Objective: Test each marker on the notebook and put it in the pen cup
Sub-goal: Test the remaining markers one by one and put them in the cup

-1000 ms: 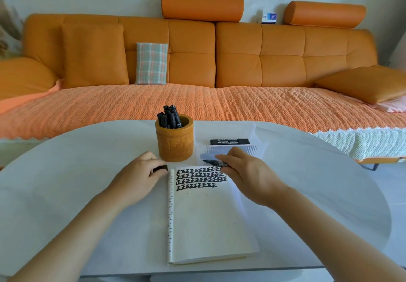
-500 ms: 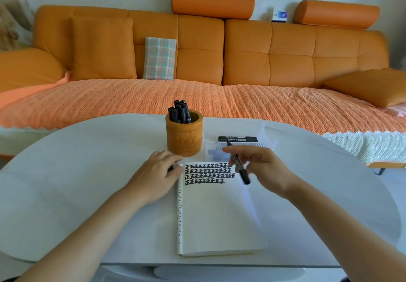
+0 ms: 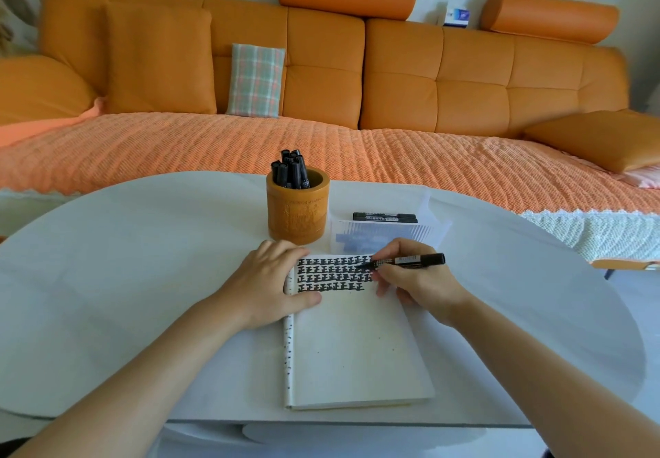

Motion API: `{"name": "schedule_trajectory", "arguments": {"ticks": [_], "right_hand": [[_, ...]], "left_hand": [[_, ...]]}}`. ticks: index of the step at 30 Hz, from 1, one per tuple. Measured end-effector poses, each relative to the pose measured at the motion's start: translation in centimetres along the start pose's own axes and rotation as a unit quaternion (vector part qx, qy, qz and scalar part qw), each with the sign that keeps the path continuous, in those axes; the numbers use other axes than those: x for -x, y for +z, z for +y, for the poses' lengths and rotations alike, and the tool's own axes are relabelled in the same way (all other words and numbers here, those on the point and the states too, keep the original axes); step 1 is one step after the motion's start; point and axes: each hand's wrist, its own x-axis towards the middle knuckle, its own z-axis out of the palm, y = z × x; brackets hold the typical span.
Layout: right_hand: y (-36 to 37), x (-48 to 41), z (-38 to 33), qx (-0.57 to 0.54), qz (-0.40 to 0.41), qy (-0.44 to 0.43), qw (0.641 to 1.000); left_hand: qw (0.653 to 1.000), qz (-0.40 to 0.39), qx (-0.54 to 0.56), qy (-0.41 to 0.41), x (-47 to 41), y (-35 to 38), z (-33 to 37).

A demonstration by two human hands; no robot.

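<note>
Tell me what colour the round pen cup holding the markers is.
The round pen cup is amber-orange, wood-like with faint carving; the head view shows it best.

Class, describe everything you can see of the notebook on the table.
The notebook lies flat and open on the white table, near its front edge, showing one cream page. Rows of repeated black marks fill the page's top; below is blank apart from small specks. The left hand presses its upper left corner, while the right hand holds a black marker tip-down on the marks.

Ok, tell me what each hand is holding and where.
Right hand pinches the black marker near its tip end. Left hand presses flat on the notebook.
</note>
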Motion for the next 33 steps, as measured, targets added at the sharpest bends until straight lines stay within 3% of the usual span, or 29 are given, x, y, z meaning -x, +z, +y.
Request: {"name": "schedule_trajectory", "arguments": {"ticks": [13, 33], "right_hand": [[0.43, -0.18, 0.88, 0.068, 0.028, -0.001, 0.997], [0.49, 0.05, 1.1, 0.115, 0.008, -0.033, 0.993]], "left_hand": [[1.0, -0.001, -0.004, 0.005, 0.02, 0.02, -0.07], [1.0, -0.012, -0.005, -0.007, 0.14, -0.15, 0.11]]}}
